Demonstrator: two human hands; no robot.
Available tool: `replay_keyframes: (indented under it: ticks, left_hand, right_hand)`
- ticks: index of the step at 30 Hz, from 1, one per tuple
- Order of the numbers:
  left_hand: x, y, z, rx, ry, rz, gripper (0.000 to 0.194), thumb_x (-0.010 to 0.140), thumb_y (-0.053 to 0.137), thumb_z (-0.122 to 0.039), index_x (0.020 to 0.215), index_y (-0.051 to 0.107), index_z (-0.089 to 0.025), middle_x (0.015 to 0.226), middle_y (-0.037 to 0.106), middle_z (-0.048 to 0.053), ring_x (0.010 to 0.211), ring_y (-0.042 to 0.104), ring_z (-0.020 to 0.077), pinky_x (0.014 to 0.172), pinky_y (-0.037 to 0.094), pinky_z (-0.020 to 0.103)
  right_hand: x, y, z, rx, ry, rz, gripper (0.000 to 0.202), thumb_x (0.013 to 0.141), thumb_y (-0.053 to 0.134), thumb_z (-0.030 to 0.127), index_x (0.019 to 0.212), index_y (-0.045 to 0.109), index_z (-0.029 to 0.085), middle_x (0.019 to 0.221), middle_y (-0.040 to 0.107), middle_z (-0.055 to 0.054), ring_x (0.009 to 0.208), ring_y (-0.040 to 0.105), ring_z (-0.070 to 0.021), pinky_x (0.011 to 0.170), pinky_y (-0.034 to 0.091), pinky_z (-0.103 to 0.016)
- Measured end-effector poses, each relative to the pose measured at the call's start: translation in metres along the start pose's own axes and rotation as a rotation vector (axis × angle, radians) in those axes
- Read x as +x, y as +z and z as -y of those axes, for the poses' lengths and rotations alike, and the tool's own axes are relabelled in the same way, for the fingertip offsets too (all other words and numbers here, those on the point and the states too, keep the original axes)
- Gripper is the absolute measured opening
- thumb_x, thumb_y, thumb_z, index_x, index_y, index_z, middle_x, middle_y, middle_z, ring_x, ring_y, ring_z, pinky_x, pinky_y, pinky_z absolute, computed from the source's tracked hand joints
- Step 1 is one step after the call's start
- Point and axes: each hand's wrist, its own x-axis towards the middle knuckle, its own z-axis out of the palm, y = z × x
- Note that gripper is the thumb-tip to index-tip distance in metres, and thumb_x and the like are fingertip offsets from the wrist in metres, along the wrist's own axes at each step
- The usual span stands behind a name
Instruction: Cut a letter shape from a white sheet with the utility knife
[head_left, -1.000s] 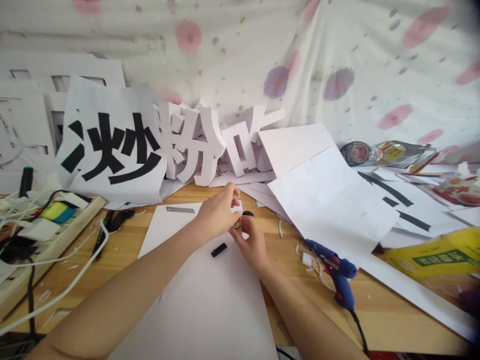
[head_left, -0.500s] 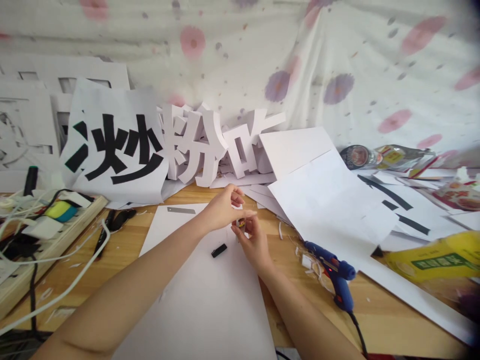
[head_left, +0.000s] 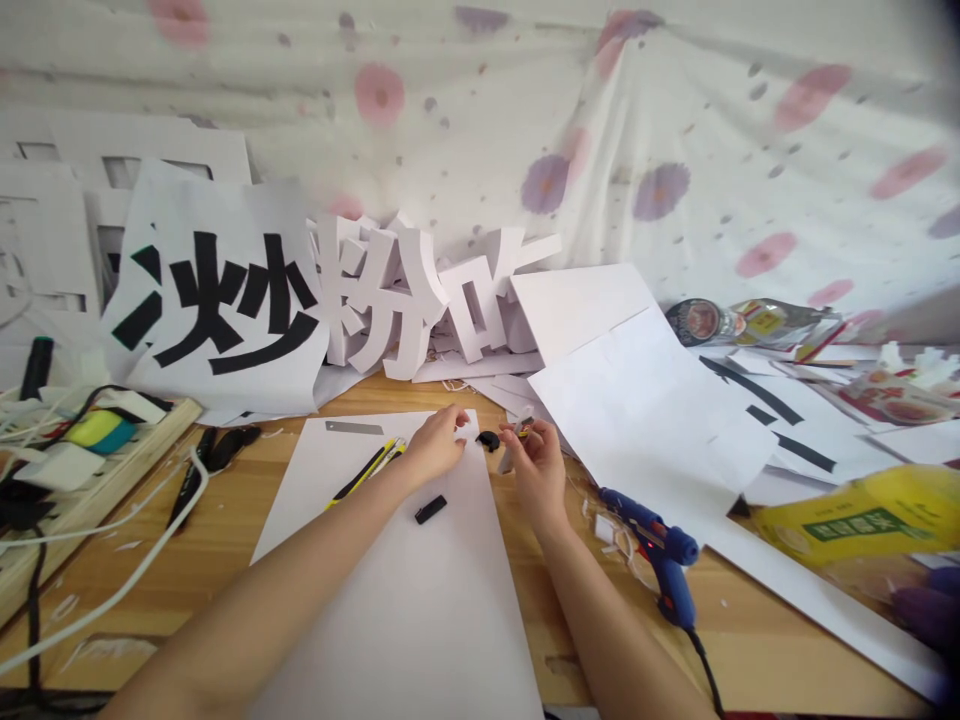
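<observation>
My left hand (head_left: 439,442) is over the far right part of a white board (head_left: 397,590), its fingers half curled and apart with nothing visible in them. Just right of its fingertips lies a small black piece (head_left: 488,440). My right hand (head_left: 538,468) is raised beside the board's right edge, pinching a small clear plastic case (head_left: 507,458); the fingers hide much of it. Partly behind my left forearm, a yellow and black utility knife (head_left: 367,472) rests on the board. A loose grey knife blade (head_left: 355,428) and a black clip-like piece (head_left: 430,509) lie there too.
A blue glue gun (head_left: 660,545) with a cord lies to the right, near white sheets (head_left: 652,400) and a yellow packet (head_left: 862,515). White cut-out characters (head_left: 397,300) stand at the back. A power strip with cables (head_left: 97,470) is on the left.
My hands have parted: the left has moved slightly left, the right to the right with the small case. The utility knife and the small black piece now show. The view has shifted a little.
</observation>
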Motion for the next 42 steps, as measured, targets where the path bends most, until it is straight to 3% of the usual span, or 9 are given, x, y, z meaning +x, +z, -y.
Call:
replay_keyframes:
  ticks: [3, 7, 13, 20, 25, 33, 37, 40, 42]
  left_hand:
    - [-0.004, -0.007, 0.007, -0.025, 0.001, -0.016, 0.026, 0.071, 0.051, -0.005, 0.094, 0.050, -0.019, 0.107, 0.058, 0.007, 0.099, 0.056, 0.0199, 0.085, 0.044, 0.034]
    - [-0.018, -0.020, 0.010, -0.105, 0.056, -0.002, 0.033, 0.069, 0.050, -0.005, 0.097, 0.049, -0.020, 0.109, 0.057, 0.004, 0.101, 0.055, 0.0167, 0.084, 0.045, 0.030]
    - [-0.048, -0.020, -0.005, -0.209, 0.109, 0.135, 0.039, 0.064, 0.062, -0.019, 0.101, 0.048, -0.023, 0.107, 0.057, 0.002, 0.092, 0.057, 0.0172, 0.076, 0.047, 0.029]
    - [-0.053, -0.009, -0.014, -0.194, 0.065, 0.040, 0.027, 0.064, 0.062, -0.020, 0.086, 0.046, -0.022, 0.083, 0.059, -0.003, 0.073, 0.058, 0.0141, 0.063, 0.044, 0.024]
    - [-0.052, -0.008, -0.010, -0.220, 0.121, -0.059, 0.015, 0.072, 0.056, -0.020, 0.084, 0.049, -0.023, 0.083, 0.063, -0.004, 0.076, 0.059, 0.0130, 0.068, 0.045, 0.024]
    - [-0.049, -0.006, -0.001, -0.161, 0.051, -0.048, 0.017, 0.071, 0.058, -0.024, 0.087, 0.051, -0.022, 0.079, 0.063, -0.002, 0.066, 0.059, 0.0138, 0.063, 0.046, 0.026]
    - [-0.055, -0.021, -0.007, -0.233, 0.042, -0.084, 0.016, 0.073, 0.058, -0.024, 0.087, 0.051, -0.022, 0.080, 0.062, -0.001, 0.071, 0.060, 0.0139, 0.067, 0.047, 0.025]
    - [-0.073, -0.043, -0.010, -0.215, -0.016, -0.099, 0.019, 0.073, 0.058, -0.023, 0.089, 0.049, -0.023, 0.083, 0.062, -0.001, 0.076, 0.060, 0.0146, 0.070, 0.046, 0.025]
    - [-0.095, -0.062, -0.008, -0.141, -0.040, -0.027, 0.015, 0.074, 0.056, -0.022, 0.089, 0.050, -0.024, 0.083, 0.061, -0.002, 0.077, 0.059, 0.0141, 0.068, 0.044, 0.024]
  right_hand:
    - [-0.005, 0.003, -0.001, -0.106, -0.017, 0.083, 0.027, 0.076, 0.060, 0.039, 0.093, 0.046, 0.023, 0.093, 0.067, -0.004, 0.083, 0.062, -0.0179, 0.065, 0.046, -0.029]
    - [-0.010, 0.008, -0.001, -0.246, -0.089, 0.065, 0.024, 0.077, 0.058, 0.039, 0.091, 0.049, 0.023, 0.087, 0.064, -0.002, 0.080, 0.060, -0.0178, 0.070, 0.046, -0.031]
    - [-0.020, 0.021, 0.003, -0.289, -0.262, 0.132, 0.018, 0.078, 0.059, 0.034, 0.092, 0.054, 0.024, 0.103, 0.056, -0.006, 0.094, 0.055, -0.0187, 0.078, 0.045, -0.034]
    - [-0.024, 0.028, 0.007, -0.231, -0.244, 0.114, 0.020, 0.074, 0.064, 0.034, 0.079, 0.048, 0.022, 0.079, 0.051, 0.000, 0.073, 0.053, -0.0150, 0.069, 0.047, -0.033]
    - [-0.023, 0.025, 0.010, -0.185, -0.309, 0.131, 0.017, 0.076, 0.062, 0.031, 0.082, 0.049, 0.023, 0.081, 0.052, 0.000, 0.074, 0.054, -0.0144, 0.070, 0.048, -0.032]
    - [-0.019, 0.021, 0.010, -0.199, -0.263, 0.242, 0.016, 0.076, 0.060, 0.032, 0.088, 0.053, 0.022, 0.088, 0.056, -0.003, 0.079, 0.056, -0.0158, 0.075, 0.049, -0.034]
    - [-0.018, 0.016, 0.011, -0.215, -0.232, 0.209, 0.022, 0.078, 0.057, 0.038, 0.094, 0.055, 0.022, 0.092, 0.059, -0.005, 0.084, 0.057, -0.0175, 0.078, 0.047, -0.034]
    - [-0.016, 0.012, 0.007, -0.270, -0.159, 0.156, 0.023, 0.082, 0.050, 0.041, 0.076, 0.056, 0.020, 0.074, 0.060, -0.003, 0.072, 0.057, -0.0165, 0.069, 0.048, -0.031]
    - [-0.016, 0.010, 0.004, -0.300, -0.116, 0.154, 0.026, 0.083, 0.049, 0.043, 0.072, 0.057, 0.020, 0.066, 0.059, -0.002, 0.063, 0.056, -0.0156, 0.061, 0.046, -0.029]
